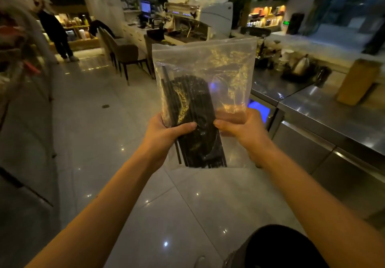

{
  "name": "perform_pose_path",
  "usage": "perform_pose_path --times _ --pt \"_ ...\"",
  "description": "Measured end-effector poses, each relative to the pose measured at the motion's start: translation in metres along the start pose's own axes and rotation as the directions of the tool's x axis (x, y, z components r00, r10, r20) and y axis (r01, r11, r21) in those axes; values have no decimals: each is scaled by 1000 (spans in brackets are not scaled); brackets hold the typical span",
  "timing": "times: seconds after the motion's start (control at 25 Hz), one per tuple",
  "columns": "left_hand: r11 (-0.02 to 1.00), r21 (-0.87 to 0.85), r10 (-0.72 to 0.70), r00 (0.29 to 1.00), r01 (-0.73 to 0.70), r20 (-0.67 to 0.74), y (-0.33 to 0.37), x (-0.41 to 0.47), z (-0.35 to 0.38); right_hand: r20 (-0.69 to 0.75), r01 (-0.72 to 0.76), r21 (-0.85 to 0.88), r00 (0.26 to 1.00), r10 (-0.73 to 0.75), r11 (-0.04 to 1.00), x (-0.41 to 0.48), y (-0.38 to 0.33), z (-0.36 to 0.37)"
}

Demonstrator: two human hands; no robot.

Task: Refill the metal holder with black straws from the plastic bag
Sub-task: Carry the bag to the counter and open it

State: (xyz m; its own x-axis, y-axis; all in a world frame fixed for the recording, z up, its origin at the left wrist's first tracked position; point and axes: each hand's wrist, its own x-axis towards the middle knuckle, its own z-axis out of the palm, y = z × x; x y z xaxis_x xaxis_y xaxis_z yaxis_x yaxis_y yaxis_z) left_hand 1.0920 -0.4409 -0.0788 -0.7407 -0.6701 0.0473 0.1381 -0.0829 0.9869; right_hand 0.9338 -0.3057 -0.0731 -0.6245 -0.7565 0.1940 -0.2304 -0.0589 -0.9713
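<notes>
A clear plastic bag [225, 65] stands upright in front of me, held up over the floor. A bundle of black straws [191, 105] fills its lower left part. My left hand [164, 132] grips the bag around the straws from the left. My right hand [241, 128] pinches the bag's lower right side. The bag's top edge looks closed. I cannot make out a metal holder anywhere.
A stainless steel counter [325, 109] runs along the right with a tan wooden block [356, 82] and dark bar items on it. A chair [127, 57] and a white espresso machine [216, 15] stand ahead. A person [56, 32] stands far left. Glossy tiled floor lies below.
</notes>
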Motion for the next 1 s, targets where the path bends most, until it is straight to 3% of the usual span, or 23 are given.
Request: perform_pose_path --times 0.52,0.76,1.0 --pt "1000 -10 -15 935 20 354 -8 283 100 -291 -9 -3 957 8 1000 201 46 -128" --pt "1000 -4 -10 873 14 487 -29 411 128 -450 -21 -36 893 2 999 286 75 -158" --pt "1000 14 -21 788 15 615 -29 523 183 -633 -22 -39 774 -8 999 360 82 -201"
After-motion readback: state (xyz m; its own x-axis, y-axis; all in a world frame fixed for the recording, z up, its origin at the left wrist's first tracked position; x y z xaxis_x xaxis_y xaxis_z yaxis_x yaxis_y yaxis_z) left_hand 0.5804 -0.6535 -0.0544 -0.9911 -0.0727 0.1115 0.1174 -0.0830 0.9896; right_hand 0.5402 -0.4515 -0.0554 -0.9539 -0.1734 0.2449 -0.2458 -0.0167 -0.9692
